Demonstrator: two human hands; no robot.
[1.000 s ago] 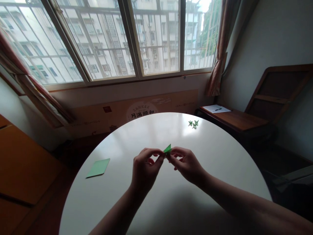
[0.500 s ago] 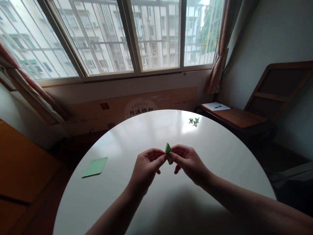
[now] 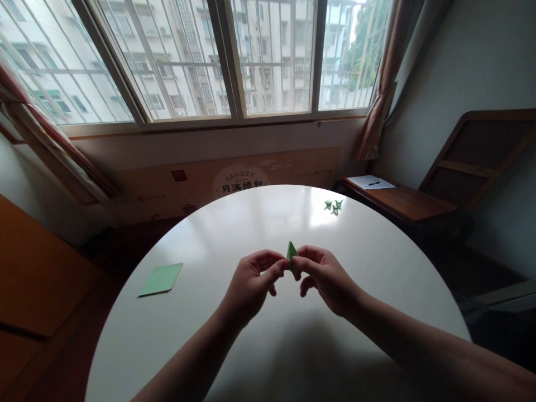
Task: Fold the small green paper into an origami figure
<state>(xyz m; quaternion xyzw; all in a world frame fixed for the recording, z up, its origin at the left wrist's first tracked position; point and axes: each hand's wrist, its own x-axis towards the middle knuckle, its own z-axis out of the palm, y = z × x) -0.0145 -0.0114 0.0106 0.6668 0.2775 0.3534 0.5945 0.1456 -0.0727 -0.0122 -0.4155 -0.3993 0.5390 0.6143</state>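
A small green folded paper [image 3: 292,252], narrow and diamond-shaped with a point at the top, is held upright above the white table. My right hand [image 3: 329,276] pinches it between thumb and fingers on its right side. From the other side my left hand [image 3: 255,282] is closed in a pinch, with its fingertips at the paper's left edge. The fingertips hide part of the paper's middle.
The round white table [image 3: 201,335] carries a stack of green square paper [image 3: 161,279] at the left. Several small folded green paper pieces [image 3: 334,207] lie near the far right edge. Beyond stands a wooden chair [image 3: 419,202] with a white sheet [image 3: 371,182] and a pen.
The folded paper has turned slightly between my fingers, showing a broader face. The view has shifted a little. Both hands stay close together at the paper.
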